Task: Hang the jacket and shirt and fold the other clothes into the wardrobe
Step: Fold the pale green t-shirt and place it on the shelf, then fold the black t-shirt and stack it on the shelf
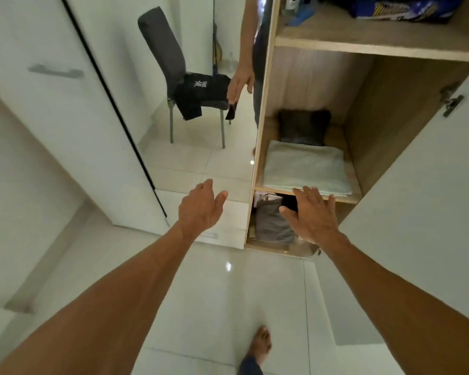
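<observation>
The wardrobe [266, 109] stands open before me. On its middle shelf lies a folded pale green cloth [306, 169] with a dark folded garment [303, 127] behind it. Grey and dark clothes [272, 220] are packed on the shelf below. My right hand [313, 215] is spread with straight fingers just in front of the middle shelf's edge, holding nothing. My left hand [201, 207] hovers with relaxed fingers left of the wardrobe side, empty. A mirror reflects a grey chair [168, 66] with black clothes [201, 92] draped on its seat.
The right wardrobe door [431, 207] is swung open beside my right arm. A white cabinet door with a handle [56, 71] is at left. The top shelf [374, 41] holds blue items. My bare foot [260, 345] stands on glossy white floor tiles.
</observation>
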